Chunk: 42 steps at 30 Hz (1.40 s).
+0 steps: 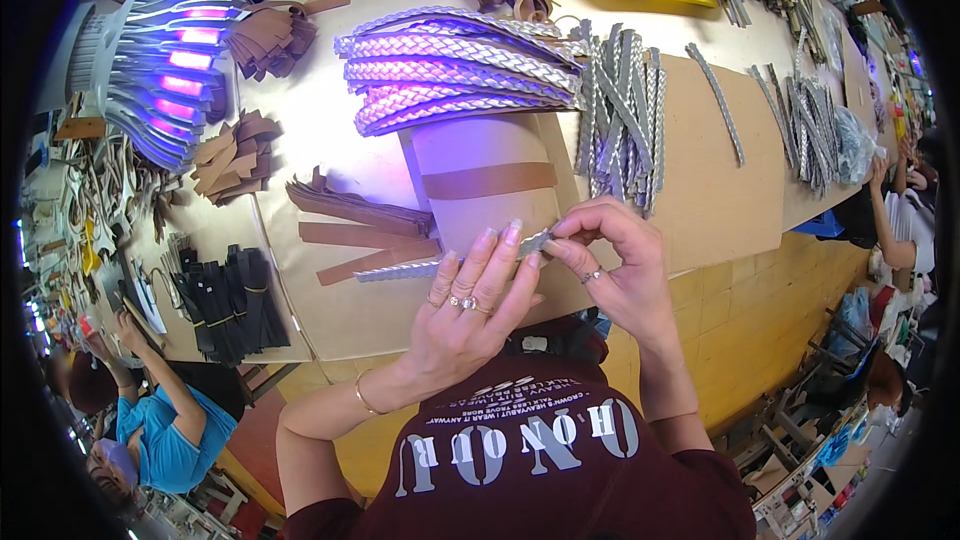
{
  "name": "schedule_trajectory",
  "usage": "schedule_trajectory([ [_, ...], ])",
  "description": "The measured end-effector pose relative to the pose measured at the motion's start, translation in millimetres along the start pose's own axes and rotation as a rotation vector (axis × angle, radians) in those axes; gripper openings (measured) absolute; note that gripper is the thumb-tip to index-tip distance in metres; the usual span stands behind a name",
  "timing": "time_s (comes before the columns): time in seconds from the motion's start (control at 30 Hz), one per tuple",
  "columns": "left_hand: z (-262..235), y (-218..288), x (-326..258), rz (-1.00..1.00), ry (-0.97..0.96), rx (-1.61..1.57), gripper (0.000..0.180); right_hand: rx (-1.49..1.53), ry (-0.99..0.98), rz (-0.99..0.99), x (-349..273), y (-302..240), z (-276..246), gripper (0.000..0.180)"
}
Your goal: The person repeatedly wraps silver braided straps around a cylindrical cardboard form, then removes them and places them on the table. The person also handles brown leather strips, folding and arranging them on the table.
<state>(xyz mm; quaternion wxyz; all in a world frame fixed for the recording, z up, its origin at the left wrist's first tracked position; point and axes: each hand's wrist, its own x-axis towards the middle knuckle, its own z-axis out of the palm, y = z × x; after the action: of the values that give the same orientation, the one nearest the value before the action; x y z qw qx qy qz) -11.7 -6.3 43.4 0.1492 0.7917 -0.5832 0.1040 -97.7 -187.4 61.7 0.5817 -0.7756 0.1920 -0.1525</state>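
A silver braided strap (400,269) lies across the table's near edge, its right end lifted between both hands. My left hand (475,310), with rings and a thin bracelet, supports that end with fingers spread over it. My right hand (615,260) pinches the strap's tip between thumb and forefinger. Under the strap lie a brown leather strip (345,234) and a tan sheet (480,140) with a brown band (488,180) across it.
A heap of silver braided straps (455,65) lies behind, shorter silver braids (620,110) to its right. Brown leather pieces (235,155) and bundled black strips (230,300) sit at left. A purple-lit lamp (175,50) stands far left. Other people work at both sides.
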Motion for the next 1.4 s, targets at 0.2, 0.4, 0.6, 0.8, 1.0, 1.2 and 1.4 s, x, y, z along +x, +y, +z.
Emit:
schedule_trajectory([
  [0.2,2.5,0.2,-0.4,0.021,0.033,-0.057,0.047,-0.004,-0.022,0.007,4.7,1.3,-0.5,0.011],
  [0.4,2.7,2.9,-1.7,0.009,0.025,-0.035,0.045,-0.020,-0.112,0.023,14.0,-0.3,-5.9,0.009],
  [0.6,6.5,5.2,-1.3,0.006,0.049,-0.009,0.043,-0.080,-0.208,0.038,24.1,-5.3,-9.1,0.011],
  [0.8,7.9,6.2,-0.6,0.009,0.055,0.014,0.040,-0.270,-0.231,0.006,21.0,-13.4,-4.3,0.011],
  [1.0,9.0,10.5,1.6,-0.053,0.077,0.017,0.022,-0.581,-0.198,-0.063,6.3,-35.8,-0.8,0.010],
  [1.2,10.8,8.9,0.9,-0.035,0.080,0.024,0.022,-0.232,-0.318,0.086,6.3,-44.6,-8.9,0.010],
  [1.4,13.1,9.9,-1.5,-0.054,0.075,-0.002,0.025,-0.074,-0.167,0.114,6.6,-49.3,-22.6,0.024],
])
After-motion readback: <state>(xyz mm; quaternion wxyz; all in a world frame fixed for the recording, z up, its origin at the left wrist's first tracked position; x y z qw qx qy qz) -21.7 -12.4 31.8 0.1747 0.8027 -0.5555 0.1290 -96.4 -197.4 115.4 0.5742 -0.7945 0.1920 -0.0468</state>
